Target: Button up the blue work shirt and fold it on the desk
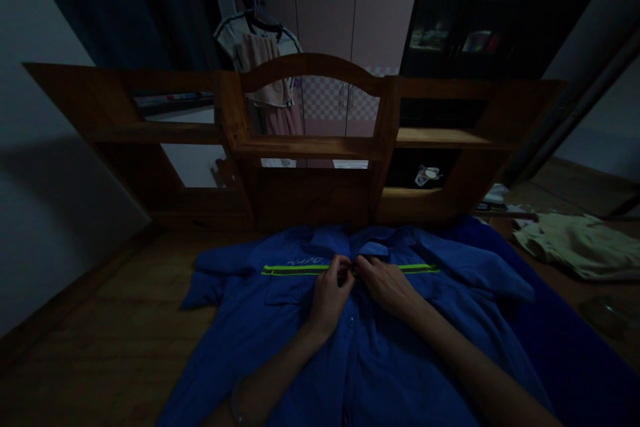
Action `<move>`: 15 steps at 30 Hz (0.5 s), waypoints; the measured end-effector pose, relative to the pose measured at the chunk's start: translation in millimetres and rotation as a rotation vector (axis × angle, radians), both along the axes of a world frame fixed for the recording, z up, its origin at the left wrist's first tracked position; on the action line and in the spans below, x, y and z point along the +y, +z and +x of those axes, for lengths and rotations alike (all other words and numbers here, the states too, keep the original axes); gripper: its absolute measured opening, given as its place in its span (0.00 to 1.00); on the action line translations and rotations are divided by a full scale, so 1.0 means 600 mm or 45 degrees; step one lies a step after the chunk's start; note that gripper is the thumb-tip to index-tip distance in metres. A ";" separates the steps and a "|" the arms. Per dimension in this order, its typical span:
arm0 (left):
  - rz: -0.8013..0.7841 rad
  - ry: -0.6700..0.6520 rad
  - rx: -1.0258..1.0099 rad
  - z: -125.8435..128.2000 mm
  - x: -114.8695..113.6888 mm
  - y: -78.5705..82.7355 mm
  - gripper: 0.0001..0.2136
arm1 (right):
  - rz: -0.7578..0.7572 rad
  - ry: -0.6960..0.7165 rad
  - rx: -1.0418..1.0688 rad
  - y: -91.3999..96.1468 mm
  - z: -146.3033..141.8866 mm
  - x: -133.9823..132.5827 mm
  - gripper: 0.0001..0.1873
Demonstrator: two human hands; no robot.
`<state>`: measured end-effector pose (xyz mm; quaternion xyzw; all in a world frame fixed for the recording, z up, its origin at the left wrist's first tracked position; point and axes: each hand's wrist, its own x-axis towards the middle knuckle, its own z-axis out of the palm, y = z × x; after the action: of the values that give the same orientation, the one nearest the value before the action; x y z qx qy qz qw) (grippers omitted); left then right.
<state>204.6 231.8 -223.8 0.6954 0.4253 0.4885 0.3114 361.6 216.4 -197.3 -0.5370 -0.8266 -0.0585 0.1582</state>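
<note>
A blue work shirt (280, 340) with a yellow-green reflective stripe (295, 269) across the chest lies spread flat, front up, on a wooden surface (125, 340). My left hand (331, 295) and my right hand (386, 285) meet at the shirt's front opening, level with the stripe. Both hands pinch the fabric edge there, fingertips almost touching each other. What sits between the fingertips is too small and dark to make out. The collar (360, 240) lies just beyond the hands.
A wooden headboard with shelves (310, 147) stands right behind the shirt. A pale crumpled garment (580, 247) lies at the right. Clothes hang on a rack (260, 47) behind, in front of pink wardrobe doors. The room is dim.
</note>
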 end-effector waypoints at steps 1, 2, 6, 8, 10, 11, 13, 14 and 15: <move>0.011 0.000 0.016 0.000 0.000 0.000 0.08 | -0.012 0.024 0.019 0.002 0.002 0.000 0.07; 0.019 -0.001 0.027 0.000 0.000 0.000 0.08 | -0.028 0.059 0.047 0.003 0.005 0.001 0.07; 0.020 0.017 0.010 0.002 0.000 -0.004 0.10 | -0.104 0.186 0.254 -0.001 0.012 0.007 0.07; 0.009 0.021 0.012 0.004 0.001 -0.007 0.11 | -0.142 0.219 0.388 -0.007 0.014 0.011 0.07; -0.002 0.038 0.037 0.006 0.003 -0.012 0.12 | -0.175 0.243 0.504 -0.013 0.014 0.015 0.07; -0.007 0.049 0.049 0.006 0.004 -0.014 0.12 | -0.189 0.257 0.552 -0.016 0.014 0.017 0.07; -0.015 0.064 0.062 0.007 0.006 -0.017 0.12 | -0.218 0.288 0.635 -0.019 0.013 0.019 0.08; -0.015 0.064 0.067 0.007 0.006 -0.017 0.11 | -0.233 0.301 0.670 -0.019 0.013 0.020 0.08; -0.011 0.061 0.071 0.007 0.006 -0.017 0.11 | -0.248 0.309 0.700 -0.019 0.013 0.021 0.09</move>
<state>208.6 235.6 -233.9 0.6971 0.4522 0.4745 0.2906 369.4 229.0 -209.0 -0.4426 -0.8127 0.1877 0.3294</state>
